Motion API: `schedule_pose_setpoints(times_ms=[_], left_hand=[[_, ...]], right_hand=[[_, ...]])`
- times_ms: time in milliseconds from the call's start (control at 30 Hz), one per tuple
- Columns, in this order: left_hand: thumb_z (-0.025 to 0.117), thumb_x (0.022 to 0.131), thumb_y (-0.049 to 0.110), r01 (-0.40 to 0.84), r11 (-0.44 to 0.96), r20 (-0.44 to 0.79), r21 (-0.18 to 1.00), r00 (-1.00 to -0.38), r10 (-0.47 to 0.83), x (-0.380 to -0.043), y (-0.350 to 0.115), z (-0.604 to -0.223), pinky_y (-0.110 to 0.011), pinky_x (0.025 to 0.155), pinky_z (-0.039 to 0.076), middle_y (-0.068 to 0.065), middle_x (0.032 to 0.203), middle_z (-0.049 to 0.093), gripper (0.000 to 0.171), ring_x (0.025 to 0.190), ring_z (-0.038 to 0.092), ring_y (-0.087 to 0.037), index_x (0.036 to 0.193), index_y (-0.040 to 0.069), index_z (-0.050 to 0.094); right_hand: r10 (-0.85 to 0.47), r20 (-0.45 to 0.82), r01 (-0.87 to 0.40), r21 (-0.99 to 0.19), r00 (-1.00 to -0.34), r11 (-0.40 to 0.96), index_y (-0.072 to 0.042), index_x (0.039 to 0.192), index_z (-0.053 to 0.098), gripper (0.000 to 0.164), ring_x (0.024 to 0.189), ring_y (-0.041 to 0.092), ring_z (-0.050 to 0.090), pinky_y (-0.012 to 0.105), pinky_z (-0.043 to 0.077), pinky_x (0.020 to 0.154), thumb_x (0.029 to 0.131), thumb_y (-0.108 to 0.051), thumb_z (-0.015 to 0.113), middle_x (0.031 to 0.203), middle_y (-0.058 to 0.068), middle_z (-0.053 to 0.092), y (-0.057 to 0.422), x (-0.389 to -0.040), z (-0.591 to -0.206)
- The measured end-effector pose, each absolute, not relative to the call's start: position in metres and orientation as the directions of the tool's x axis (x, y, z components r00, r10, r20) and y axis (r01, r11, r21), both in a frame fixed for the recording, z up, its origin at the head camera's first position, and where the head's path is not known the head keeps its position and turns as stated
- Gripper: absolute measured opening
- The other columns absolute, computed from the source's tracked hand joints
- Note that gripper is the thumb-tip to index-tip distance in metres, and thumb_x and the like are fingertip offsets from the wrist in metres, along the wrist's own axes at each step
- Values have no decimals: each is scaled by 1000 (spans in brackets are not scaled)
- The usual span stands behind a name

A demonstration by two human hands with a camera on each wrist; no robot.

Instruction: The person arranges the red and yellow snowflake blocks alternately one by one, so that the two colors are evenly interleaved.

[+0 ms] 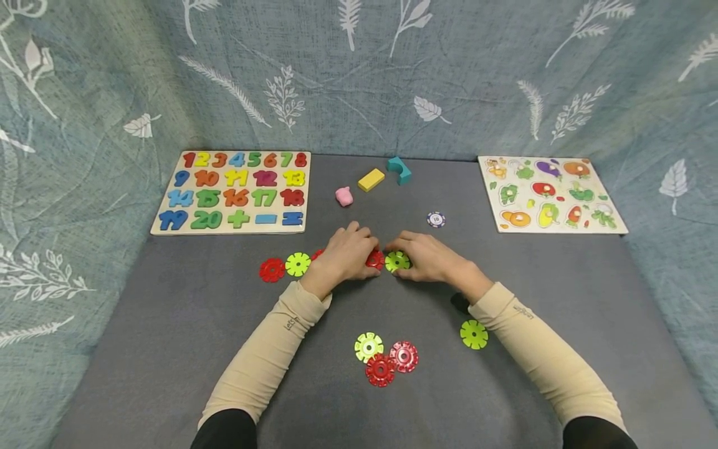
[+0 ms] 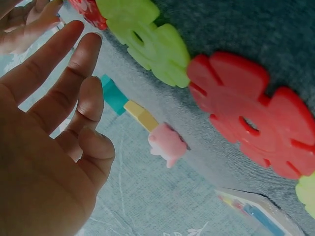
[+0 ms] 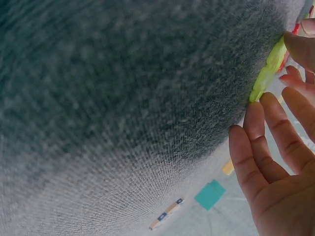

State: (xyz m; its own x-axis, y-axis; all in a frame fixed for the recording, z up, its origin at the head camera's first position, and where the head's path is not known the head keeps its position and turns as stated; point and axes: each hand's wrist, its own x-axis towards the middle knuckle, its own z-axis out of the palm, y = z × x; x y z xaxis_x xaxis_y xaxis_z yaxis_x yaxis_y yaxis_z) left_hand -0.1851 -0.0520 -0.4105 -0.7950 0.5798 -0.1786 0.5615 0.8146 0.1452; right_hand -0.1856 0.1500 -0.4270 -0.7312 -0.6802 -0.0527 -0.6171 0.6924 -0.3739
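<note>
In the head view my left hand (image 1: 346, 252) is at a row of notched plastic discs, its thumb and fingers on either side of a red disc (image 1: 374, 259). Close by on the right, my right hand (image 1: 429, 257) pinches a lime-green disc (image 1: 397, 262) by its edges. That green disc (image 3: 268, 71) stands edge-on between thumb and fingertips in the right wrist view. Leftward the row goes on with a green disc (image 1: 298, 264) and an end red disc (image 1: 272, 270). Another red disc (image 2: 251, 113) and green disc (image 2: 142, 39) lie under my left hand, mostly hidden from the head.
Nearer me lie a green disc (image 1: 368, 347) and two red discs (image 1: 404, 357); another green disc (image 1: 473, 335) is by my right sleeve. Behind are a pink pig figure (image 1: 344, 196), yellow block (image 1: 371, 180), teal arch (image 1: 399, 170), poker chip (image 1: 435, 219), number board (image 1: 235, 193) and vegetable board (image 1: 552, 215).
</note>
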Motion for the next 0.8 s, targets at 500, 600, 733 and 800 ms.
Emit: schedule_pose_setpoints(times_ms=[500, 600, 733, 800], left_hand=[[74, 80, 50, 617, 779, -160, 108, -763, 626, -186, -32, -413, -40, 85, 44, -5, 114, 65, 55, 102, 51, -24, 120, 14, 66], [74, 79, 51, 621, 776, -152, 110, -761, 630, -186, -27, -415, -40, 85, 44, -4, 115, 65, 56, 102, 52, -24, 121, 14, 66], [72, 79, 52, 619, 778, -148, 104, -764, 628, -187, -22, -416, -40, 83, 43, -3, 114, 65, 54, 101, 52, -23, 119, 16, 66], [72, 79, 52, 621, 777, -147, 105, -763, 629, -187, -20, -417, -39, 82, 42, -2, 113, 66, 53, 101, 52, -22, 119, 17, 67]], right_hand=[[-664, -1, -610, -396, -748, 687, -7, 117, 67, 35, 88, 15, 62, 32, 52, 77, 86, -24, 71, 107, 7, 65, 166, -178, -423], [-657, -10, -600, -396, -754, 695, -7, 115, 68, 33, 83, 13, 60, 30, 50, 73, 87, -24, 71, 101, 5, 65, 170, -176, -422], [-652, -25, -591, -395, -758, 703, -9, 113, 68, 32, 79, 11, 59, 28, 49, 70, 86, -26, 71, 95, 2, 66, 177, -172, -421], [-651, -25, -591, -396, -758, 703, -9, 111, 69, 31, 80, 11, 59, 28, 49, 70, 86, -27, 72, 95, 1, 66, 180, -171, -421]])
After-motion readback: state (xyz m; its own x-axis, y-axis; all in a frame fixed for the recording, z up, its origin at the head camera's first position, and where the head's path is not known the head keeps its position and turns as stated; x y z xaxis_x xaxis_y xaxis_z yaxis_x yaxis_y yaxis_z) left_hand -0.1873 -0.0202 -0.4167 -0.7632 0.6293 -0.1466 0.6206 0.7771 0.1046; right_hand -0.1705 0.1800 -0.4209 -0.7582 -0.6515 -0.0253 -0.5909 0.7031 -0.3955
